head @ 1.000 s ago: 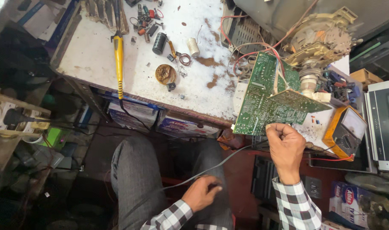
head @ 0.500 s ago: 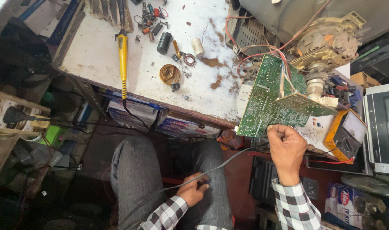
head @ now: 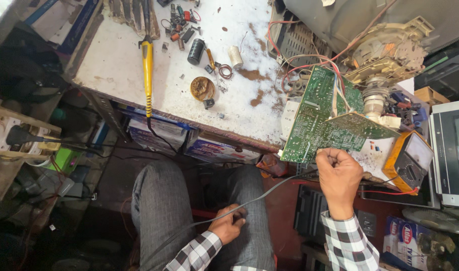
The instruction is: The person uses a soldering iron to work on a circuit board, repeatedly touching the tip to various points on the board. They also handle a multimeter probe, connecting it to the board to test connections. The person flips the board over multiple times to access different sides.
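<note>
While the right hand [head: 338, 181] grips the green printed circuit board [head: 322, 118] right of centre, the left hand [head: 229, 224] clasps a grey cable [head: 269, 191] at the lap; yellow-handled soldering iron [head: 147, 65] lies untouched on the white counter [head: 114, 65].

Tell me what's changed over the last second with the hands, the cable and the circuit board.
The left hand has drawn in toward the lap and closed on the grey cable, which it was only resting on before. The right hand keeps its grip on the lower edge of the green circuit board, tilted as before. The yellow soldering iron and meter have not moved.
</note>
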